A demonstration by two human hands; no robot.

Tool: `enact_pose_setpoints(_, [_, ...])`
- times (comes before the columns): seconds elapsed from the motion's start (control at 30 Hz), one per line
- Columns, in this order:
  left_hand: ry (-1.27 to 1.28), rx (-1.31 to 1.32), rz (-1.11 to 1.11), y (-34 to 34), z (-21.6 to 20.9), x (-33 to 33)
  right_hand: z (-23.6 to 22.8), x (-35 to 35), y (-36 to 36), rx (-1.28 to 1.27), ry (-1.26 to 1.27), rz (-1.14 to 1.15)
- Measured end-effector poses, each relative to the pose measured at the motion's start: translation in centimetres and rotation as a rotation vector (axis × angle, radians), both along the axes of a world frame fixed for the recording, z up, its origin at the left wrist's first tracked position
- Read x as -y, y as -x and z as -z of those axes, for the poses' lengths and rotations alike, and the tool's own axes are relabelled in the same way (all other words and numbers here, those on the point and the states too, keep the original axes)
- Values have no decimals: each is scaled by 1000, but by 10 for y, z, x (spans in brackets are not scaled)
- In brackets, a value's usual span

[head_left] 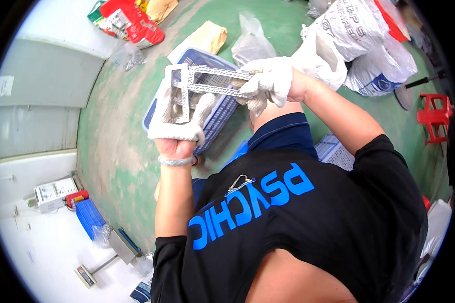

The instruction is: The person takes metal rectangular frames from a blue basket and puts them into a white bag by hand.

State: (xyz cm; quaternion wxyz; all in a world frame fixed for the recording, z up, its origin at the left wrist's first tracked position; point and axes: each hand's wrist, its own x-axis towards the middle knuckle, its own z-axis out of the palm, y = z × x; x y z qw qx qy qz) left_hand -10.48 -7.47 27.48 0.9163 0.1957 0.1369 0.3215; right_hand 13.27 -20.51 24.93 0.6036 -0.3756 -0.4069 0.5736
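Both my hands wear white knit gloves and are raised over a blue plastic basket (217, 118). My left hand (176, 126) is closed around a silver rectangular metal frame (185, 96), held upright, with fingers showing behind and beside it. A second silver metal frame (215, 90), long and with a rough patterned surface, lies sideways in my right hand (272, 83), whose fingers grip its right end. The two frames meet or overlap near the first one's upper right side; whether they are joined cannot be seen. The basket's inside is partly hidden by my hands and the frames.
White woven sacks (351, 30) stand at the upper right, near a red stool (434, 116). Clear plastic bags (253, 40) and a red bag (131, 22) lie on the green floor. At the lower left are a weighing scale (124, 245) and a blue crate (90, 217).
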Motion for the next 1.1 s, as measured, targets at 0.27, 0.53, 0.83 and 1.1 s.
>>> enact_pose_setpoints(0.27, [58,-135,-9,-7,-6,3,20,43,-59,181,54,282])
enact_pose_setpoints(0.53, [55,-55,46,-7,-7,1,21,81,-181,1629,824,538])
enact_pose_setpoints(0.83, [44,-41,25,-6,-10,2,70,27,-229,1758,711,281])
enact_pose_setpoints(1.1, [-16,-43,-39,-4,-12,6,-30,-58,-40,728,102,-9])
